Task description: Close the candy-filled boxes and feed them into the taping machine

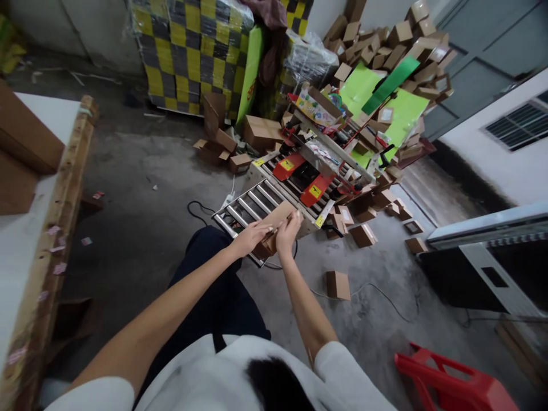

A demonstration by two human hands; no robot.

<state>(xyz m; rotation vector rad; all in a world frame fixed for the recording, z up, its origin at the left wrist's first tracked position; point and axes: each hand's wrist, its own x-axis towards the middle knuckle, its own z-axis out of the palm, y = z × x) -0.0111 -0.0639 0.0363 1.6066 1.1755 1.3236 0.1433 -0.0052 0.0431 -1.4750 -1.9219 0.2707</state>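
Observation:
A small brown cardboard box (276, 214) rests on the silver roller conveyor (247, 206) in front of me. My left hand (252, 237) grips its left side near the close end, fingers reaching over the top. On the opposite side, my right hand (288, 232) is wrapped round the box edge, with its fingertips close to those of the left. The near end of the box shows below my hands, but its flaps are too small to make out clearly. Just beyond stands a carton sealing machine with red guide plates (317, 190).
Loose cardboard boxes (363, 235) lie around the machine and pile up behind it. One box (338, 285) sits on the floor at right, near a cable. A red plastic stool (454, 377) is at lower right. A wood-edged table (77, 142) runs along the left.

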